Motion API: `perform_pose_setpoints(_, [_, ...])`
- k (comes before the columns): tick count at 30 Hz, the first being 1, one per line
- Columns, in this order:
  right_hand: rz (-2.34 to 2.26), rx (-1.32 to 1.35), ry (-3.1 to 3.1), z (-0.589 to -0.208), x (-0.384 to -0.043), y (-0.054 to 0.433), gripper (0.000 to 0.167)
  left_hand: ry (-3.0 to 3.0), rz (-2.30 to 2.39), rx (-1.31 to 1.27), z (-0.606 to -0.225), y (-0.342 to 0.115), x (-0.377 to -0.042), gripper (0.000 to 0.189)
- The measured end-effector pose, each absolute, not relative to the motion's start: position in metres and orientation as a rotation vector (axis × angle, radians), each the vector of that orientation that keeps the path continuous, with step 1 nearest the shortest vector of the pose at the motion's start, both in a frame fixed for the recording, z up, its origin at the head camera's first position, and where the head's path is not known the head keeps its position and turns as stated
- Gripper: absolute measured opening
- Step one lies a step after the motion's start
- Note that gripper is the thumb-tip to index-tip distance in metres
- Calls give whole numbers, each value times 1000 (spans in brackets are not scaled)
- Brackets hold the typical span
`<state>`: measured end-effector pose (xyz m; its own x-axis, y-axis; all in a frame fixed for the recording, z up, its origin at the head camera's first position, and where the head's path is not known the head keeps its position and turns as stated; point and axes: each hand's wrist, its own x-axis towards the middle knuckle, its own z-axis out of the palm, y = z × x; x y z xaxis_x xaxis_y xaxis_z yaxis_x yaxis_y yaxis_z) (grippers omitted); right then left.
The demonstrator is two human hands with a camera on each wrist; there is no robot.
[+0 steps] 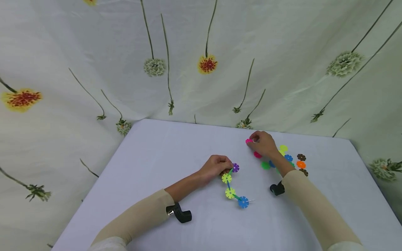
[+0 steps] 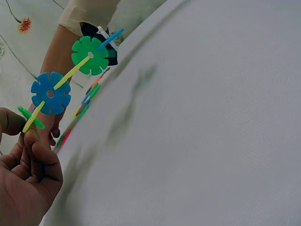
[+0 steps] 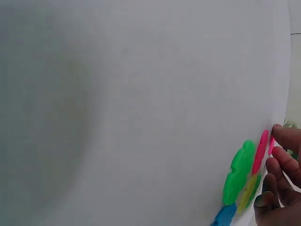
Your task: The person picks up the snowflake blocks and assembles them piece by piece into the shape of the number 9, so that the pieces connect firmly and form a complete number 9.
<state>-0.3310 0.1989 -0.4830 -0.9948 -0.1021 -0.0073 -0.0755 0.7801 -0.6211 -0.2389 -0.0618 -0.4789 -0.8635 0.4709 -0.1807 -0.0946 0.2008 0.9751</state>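
Observation:
My left hand [image 1: 215, 167] pinches one end of a chain of notched plastic flower discs, held up over the table. Yellow discs [image 1: 230, 193], a purple disc [image 1: 235, 167] and a blue disc [image 1: 243, 202] show in the head view. From the left wrist, a green disc [image 2: 84, 63] stands at the chain's far end, with edge-on discs slotted between. Farther back, my right hand [image 1: 264, 144] pinches a pink disc [image 3: 271, 143] between thumb and finger. Another pink disc [image 1: 257, 154] lies just below that hand.
Loose discs lie by the right forearm: green [image 1: 265, 165], yellow [image 1: 283, 148], orange [image 1: 301, 164], brown [image 1: 301, 157] and several more, some partly hidden by the arm. Behind the white table [image 1: 169, 139] hangs a flower-print cloth [image 1: 188, 87]. Black wrist cameras are on both forearms.

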Motion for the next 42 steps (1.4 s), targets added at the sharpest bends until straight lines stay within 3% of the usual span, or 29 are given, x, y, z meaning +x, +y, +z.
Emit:
perform_pose_setpoints(14, [-1133,-357,2882,-468,-321,197,19,2025,1716,325,-480,-62,-238,20])
perform_pose_setpoints(42, [-1629,-428,2499,-464,-234,198,22,2052,1699,351,-480,-59,-242,21])
